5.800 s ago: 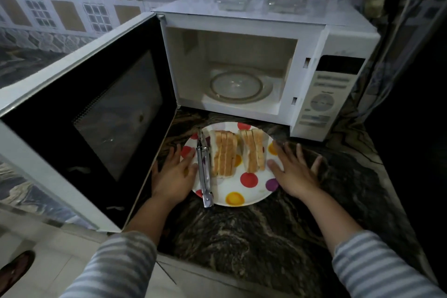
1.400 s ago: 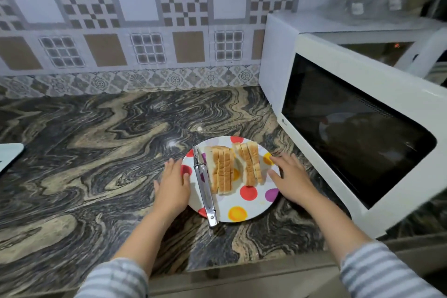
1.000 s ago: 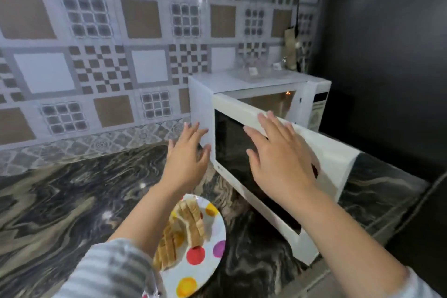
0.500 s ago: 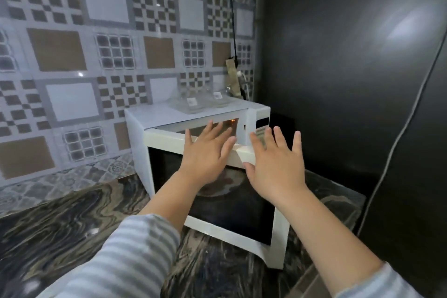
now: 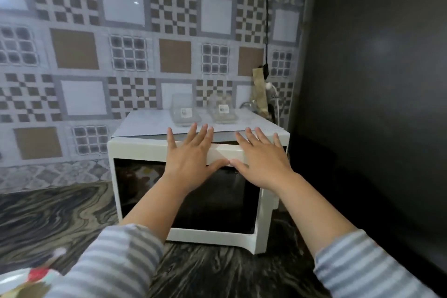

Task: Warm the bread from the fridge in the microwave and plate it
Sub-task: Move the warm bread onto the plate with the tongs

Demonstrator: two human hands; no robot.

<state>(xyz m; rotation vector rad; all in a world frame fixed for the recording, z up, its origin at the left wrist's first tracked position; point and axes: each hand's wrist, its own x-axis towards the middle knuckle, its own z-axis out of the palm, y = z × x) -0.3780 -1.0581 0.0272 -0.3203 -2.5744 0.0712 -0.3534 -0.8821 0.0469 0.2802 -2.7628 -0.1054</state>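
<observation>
The white microwave (image 5: 135, 150) stands on the marbled counter against the tiled wall. Its dark-glass door (image 5: 217, 205) is nearly flush with the body. My left hand (image 5: 191, 157) and my right hand (image 5: 261, 159) lie flat on the door's upper white band, fingers straight and spread, thumbs almost meeting. The polka-dot plate (image 5: 14, 278) shows only as a sliver at the bottom left corner, partly behind my striped left sleeve. A blurred piece of bread (image 5: 21, 291) sits on it.
Two clear plastic containers (image 5: 185, 113) with labels stand on top of the microwave. A black cable (image 5: 266, 31) hangs down the wall behind it. A dark wall (image 5: 375, 80) closes off the right side. The marbled counter (image 5: 48, 213) runs out to the left.
Both hands left the plate and moved onto the microwave door. The door has swung from wide open to nearly closed, and the plate has slid out of view to the bottom left.
</observation>
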